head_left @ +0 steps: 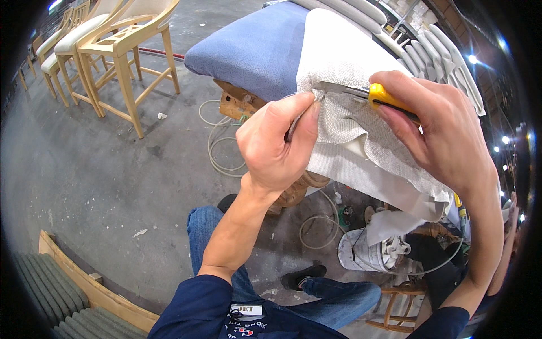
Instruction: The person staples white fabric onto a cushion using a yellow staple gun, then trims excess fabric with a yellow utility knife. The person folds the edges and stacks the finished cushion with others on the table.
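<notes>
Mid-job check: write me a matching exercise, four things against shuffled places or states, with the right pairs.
1. Knife
2. Left hand
3. Bucket
4. Chairs

A. Pale wood, upper left of the picture
B. Yellow-handled, in the right hand
C. White, on the floor
D. Pinching grey cloth

Pairs: 1-B, 2-D, 3-C, 4-A

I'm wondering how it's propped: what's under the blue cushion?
Under the blue cushion, part of a brown wooden piece shows. The left hand hides some of that area and the cushion covers more, so anything else there can't be seen.
</notes>
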### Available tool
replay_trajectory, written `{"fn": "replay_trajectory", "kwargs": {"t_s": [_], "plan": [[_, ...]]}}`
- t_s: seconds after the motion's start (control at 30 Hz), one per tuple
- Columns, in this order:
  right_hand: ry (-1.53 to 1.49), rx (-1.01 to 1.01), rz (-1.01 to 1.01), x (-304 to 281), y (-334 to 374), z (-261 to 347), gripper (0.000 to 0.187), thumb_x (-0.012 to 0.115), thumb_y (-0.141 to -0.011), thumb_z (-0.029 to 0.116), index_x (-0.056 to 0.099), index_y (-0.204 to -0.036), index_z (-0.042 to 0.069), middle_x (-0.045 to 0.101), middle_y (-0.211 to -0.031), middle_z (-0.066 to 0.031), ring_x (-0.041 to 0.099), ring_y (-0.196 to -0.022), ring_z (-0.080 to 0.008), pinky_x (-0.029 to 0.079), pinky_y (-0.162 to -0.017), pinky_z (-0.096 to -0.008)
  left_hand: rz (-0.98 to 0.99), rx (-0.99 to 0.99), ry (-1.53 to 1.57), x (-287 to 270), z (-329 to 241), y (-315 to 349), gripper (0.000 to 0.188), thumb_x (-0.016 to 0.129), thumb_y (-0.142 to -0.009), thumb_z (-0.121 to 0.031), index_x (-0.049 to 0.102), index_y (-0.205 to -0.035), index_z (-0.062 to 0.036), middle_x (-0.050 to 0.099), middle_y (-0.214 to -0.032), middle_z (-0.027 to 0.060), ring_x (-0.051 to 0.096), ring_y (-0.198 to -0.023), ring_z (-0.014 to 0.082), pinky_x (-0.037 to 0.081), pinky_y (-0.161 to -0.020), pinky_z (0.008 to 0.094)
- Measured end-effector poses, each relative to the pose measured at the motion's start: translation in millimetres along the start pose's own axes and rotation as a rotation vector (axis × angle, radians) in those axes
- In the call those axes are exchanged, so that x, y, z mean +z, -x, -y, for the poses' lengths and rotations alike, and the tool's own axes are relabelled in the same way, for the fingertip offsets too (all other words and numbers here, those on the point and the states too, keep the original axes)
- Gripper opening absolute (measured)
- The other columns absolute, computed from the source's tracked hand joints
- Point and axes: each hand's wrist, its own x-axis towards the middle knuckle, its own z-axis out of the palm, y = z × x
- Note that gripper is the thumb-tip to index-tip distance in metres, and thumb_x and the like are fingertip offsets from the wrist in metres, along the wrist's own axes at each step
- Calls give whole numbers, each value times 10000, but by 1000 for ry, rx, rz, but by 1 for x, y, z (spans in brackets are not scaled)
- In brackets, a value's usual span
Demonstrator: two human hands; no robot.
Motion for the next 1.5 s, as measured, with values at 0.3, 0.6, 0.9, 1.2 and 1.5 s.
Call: {"fn": "replay_trajectory", "kwargs": {"t_s": [0.3,0.6,0.9,1.2,1.5], "plan": [[-5,-1,-22,2,3,5,281,691,-966,130,638,-1236,72,702,-909,-166,687,-781,-363,513,-683,-433,-6,54,-20,-1,1,-6,192,796,-842,49,724,-1016,12,728,-791,105,624,-564,170,477,-521,290],[-63,-10,-49,13,4,6,312,692,-962,112,637,-1266,64,718,-989,-182,706,-823,-361,537,-717,-420,4,88,-56,-2,-1,-5,217,799,-818,42,725,-1019,7,719,-778,97,570,-527,188,451,-497,304],[-69,35,-80,21,18,4,371,705,-953,106,649,-1317,63,740,-1049,-179,739,-843,-338,576,-745,-396,27,159,-48,-3,3,-6,267,808,-760,86,730,-1004,10,695,-729,93,552,-509,191,427,-488,303],[-76,33,-128,27,18,6,403,715,-941,92,648,-1337,66,740,-1017,-180,742,-838,-334,573,-737,-400,33,169,-66,-3,0,-4,264,799,-752,92,734,-996,16,675,-704,95,551,-509,198,425,-492,307],[-130,52,-119,36,27,4,459,709,-944,79,628,-1396,71,726,-1010,-190,720,-808,-326,554,-720,-405,39,253,-82,-6,4,-5,287,812,-745,101,732,-1006,11,664,-696,74,531,-508,189,391,-488,307]]}}
